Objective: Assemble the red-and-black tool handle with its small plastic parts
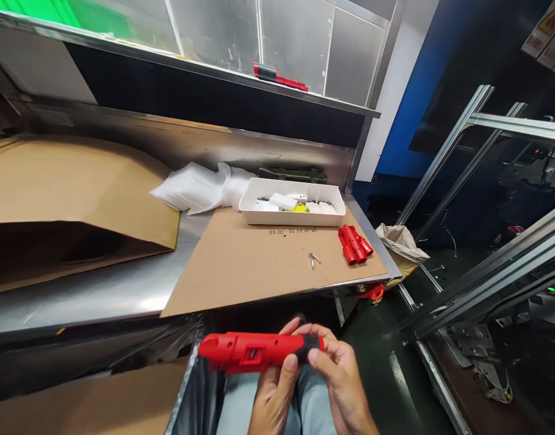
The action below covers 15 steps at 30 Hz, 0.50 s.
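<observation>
You're seeing one head-worn view, looking forward and down over the steel workbench (100, 296); your hands sit close at the bottom edge, the white tray (291, 208) farther ahead.

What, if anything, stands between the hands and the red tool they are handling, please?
Nothing visible does. The left hand and the right hand both already grip the red tool directly at its black end, held level over the lap, below the edge of the steel bench.
</observation>
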Motion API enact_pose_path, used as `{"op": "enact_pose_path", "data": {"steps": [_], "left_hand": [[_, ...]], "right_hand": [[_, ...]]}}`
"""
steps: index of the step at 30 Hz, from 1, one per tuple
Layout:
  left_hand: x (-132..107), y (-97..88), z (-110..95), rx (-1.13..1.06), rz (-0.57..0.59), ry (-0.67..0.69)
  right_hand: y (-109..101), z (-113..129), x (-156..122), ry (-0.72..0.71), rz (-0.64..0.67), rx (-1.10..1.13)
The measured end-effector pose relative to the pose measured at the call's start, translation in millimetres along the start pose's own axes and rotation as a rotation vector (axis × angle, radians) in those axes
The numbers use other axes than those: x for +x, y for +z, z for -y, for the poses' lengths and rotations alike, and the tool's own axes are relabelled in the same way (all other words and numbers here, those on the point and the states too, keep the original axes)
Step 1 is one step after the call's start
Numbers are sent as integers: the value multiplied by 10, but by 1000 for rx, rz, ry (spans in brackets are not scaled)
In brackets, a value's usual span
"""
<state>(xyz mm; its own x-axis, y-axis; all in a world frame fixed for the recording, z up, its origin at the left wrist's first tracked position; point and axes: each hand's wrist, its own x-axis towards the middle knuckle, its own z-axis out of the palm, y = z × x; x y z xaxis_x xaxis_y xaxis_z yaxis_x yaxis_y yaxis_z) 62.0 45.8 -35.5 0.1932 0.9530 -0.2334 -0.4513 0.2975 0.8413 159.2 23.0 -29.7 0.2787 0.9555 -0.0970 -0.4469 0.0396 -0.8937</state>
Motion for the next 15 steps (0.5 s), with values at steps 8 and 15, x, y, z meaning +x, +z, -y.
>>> {"op": "enact_pose_path", "data": {"steps": [8, 15], "left_hand": [[112, -58, 68, 204, 74, 79], [-33, 146, -93, 253, 90, 321]], "right_hand": [[-115, 78, 55, -63, -42, -60], [-140, 19, 121, -50, 1, -99]]}}
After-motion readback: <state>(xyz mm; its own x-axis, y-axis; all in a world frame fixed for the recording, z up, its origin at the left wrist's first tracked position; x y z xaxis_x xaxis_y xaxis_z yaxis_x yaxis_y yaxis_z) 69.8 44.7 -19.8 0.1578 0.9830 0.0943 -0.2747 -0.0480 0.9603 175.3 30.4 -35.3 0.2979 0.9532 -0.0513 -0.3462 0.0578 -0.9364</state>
